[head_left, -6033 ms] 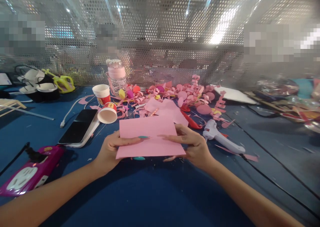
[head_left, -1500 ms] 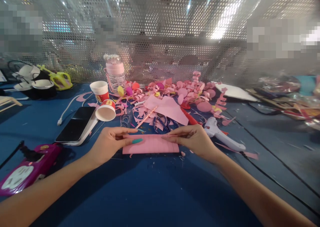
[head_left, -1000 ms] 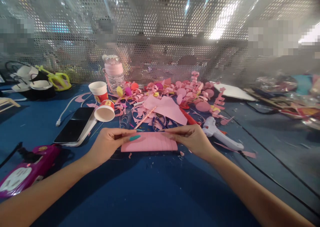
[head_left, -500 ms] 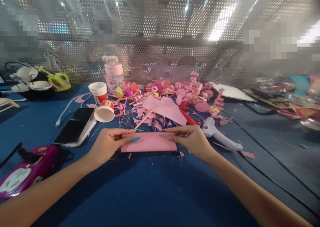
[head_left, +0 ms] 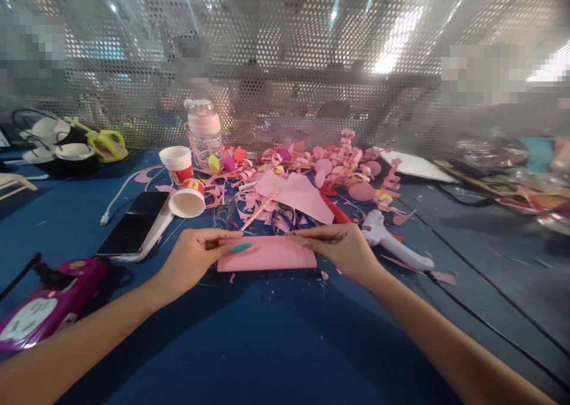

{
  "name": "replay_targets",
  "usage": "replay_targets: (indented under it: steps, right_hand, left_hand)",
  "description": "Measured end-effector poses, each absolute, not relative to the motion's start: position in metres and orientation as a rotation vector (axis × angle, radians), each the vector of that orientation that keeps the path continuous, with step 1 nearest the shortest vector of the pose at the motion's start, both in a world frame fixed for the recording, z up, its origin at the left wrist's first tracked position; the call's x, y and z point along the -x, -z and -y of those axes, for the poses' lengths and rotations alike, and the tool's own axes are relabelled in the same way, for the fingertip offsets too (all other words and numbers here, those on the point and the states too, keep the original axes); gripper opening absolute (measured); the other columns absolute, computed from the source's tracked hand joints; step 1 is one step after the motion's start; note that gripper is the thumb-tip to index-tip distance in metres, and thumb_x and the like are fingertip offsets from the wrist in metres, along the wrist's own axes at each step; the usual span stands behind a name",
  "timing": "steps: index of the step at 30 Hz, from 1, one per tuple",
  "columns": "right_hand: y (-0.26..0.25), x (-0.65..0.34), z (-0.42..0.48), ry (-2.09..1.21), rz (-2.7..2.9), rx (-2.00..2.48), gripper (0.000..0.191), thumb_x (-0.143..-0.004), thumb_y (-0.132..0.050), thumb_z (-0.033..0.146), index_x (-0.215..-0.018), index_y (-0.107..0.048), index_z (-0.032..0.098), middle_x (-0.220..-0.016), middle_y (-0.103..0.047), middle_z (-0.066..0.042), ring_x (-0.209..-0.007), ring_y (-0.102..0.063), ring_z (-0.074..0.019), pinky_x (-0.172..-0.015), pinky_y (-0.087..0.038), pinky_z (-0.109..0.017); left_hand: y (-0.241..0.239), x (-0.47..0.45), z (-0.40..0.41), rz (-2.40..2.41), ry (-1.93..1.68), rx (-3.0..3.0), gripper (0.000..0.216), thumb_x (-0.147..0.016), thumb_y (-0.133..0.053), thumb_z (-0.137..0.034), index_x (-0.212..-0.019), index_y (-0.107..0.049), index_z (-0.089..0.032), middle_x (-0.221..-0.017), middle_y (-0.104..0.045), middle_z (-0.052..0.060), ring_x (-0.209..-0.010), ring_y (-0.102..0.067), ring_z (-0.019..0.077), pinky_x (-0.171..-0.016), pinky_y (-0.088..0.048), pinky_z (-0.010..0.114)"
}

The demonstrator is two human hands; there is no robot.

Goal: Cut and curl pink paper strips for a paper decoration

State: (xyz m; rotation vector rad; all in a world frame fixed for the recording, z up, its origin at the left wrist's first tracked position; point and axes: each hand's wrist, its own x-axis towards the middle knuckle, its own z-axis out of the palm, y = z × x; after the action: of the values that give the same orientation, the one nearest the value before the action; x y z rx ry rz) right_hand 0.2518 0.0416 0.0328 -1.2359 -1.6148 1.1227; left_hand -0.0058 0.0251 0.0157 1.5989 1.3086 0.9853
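Pretty sure I'm mid-fold or mid-roll here, left hand [head_left: 189, 258] and right hand [head_left: 345, 250] both pinched nearly closed on the creased pink paper [head_left: 271, 255] left of the glue gun [head_left: 397, 244], so next probably calls for even pressure.

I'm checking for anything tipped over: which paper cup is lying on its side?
The front cup, beside the phone: its open mouth faces the camera. The rear cup stands upright, mouth up.
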Motion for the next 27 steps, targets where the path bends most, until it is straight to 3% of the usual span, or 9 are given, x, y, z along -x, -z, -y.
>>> replay_targets:
  steps: [6, 10, 15, 21, 27]
  right_hand:
    - [-0.0361, -0.2504, -0.0413, -1.133, 1.606, 1.235, 0.02, -0.063, -0.071, 0.028, -0.082, -0.073, 0.022, -0.087, -0.072, -0.003, -0.088, -0.066, -0.0246, -0.081, -0.055, -0.036]
    - [-0.037, -0.2502, -0.0403, -1.117, 1.621, 1.249, 0.022, -0.064, -0.07, 0.03, -0.085, -0.072, 0.022, -0.09, -0.071, -0.003, -0.089, -0.066, -0.0252, -0.08, -0.056, -0.037]
    - [-0.0357, -0.2511, -0.0407, -1.099, 1.643, 1.27, 0.022, -0.065, -0.07, 0.03, -0.085, -0.072, 0.022, -0.089, -0.071, -0.004, -0.086, -0.066, -0.0248, -0.077, -0.056, -0.037]
    - [-0.0364, -0.2508, -0.0402, -1.12, 1.619, 1.273, 0.024, -0.063, -0.071, 0.031, -0.085, -0.073, 0.022, -0.087, -0.072, -0.004, -0.085, -0.067, -0.0244, -0.076, -0.057, -0.036]
    - [-0.0359, -0.2487, -0.0394, -1.161, 1.564, 1.257, 0.026, -0.06, -0.073, 0.031, -0.083, -0.073, 0.02, -0.086, -0.072, -0.005, -0.086, -0.067, -0.0255, -0.079, -0.056, -0.037]
  left_hand:
    - [-0.0175, 0.0057, -0.0243, -1.321, -0.987, -1.605, 0.036, -0.072, -0.065, -0.036, -0.105, -0.065, -0.021, -0.099, -0.069, 0.003, -0.094, -0.064, 0.0212, -0.083, -0.052, 0.032]
    - [-0.0175, 0.0056, -0.0241, -1.281, -1.009, -1.588, 0.031, -0.072, -0.065, -0.035, -0.099, -0.067, -0.022, -0.101, -0.068, 0.002, -0.096, -0.063, 0.0205, -0.087, -0.05, 0.031]
    - [-0.0167, 0.0058, -0.0245, -1.287, -1.015, -1.578, 0.027, -0.071, -0.066, -0.034, -0.095, -0.069, -0.022, -0.098, -0.069, 0.003, -0.09, -0.065, 0.019, -0.082, -0.052, 0.029]
    - [-0.018, 0.0053, -0.0237, -1.316, -1.01, -1.572, 0.037, -0.071, -0.065, -0.037, -0.103, -0.065, -0.019, -0.089, -0.072, 0.004, -0.081, -0.066, 0.0194, -0.069, -0.054, 0.027]
    - [-0.0197, 0.004, -0.0226, -1.328, -1.021, -1.573, 0.031, -0.069, -0.067, -0.038, -0.094, -0.069, -0.019, -0.083, -0.072, 0.003, -0.076, -0.066, 0.0176, -0.063, -0.052, 0.023]
